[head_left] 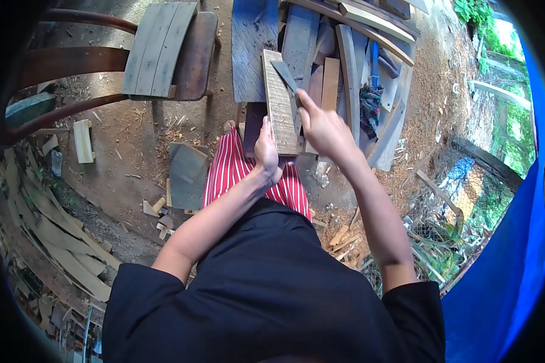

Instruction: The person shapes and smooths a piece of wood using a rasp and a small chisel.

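My left hand [266, 148] is closed around the lower left side of a pale, rough-grained wooden board [278, 100], thumb up along its edge. The board stands tilted in front of my knees, its far end resting near the grey-blue planks [254, 54]. In my right hand [326, 127] is a tool with a flat grey blade [283, 74], gripped with the index finger stretched toward the blade. The blade is wider at its far end and lies over the board's upper right part. The handle is hidden in my fist.
A wooden chair [194, 57] with slats laid across its seat stands at the upper left. Stacked planks [348, 78] lie ahead to the right. Wood scraps and shavings cover the dirt floor [118, 175]. A blue tarp [496, 290] hangs at the right beside wire mesh.
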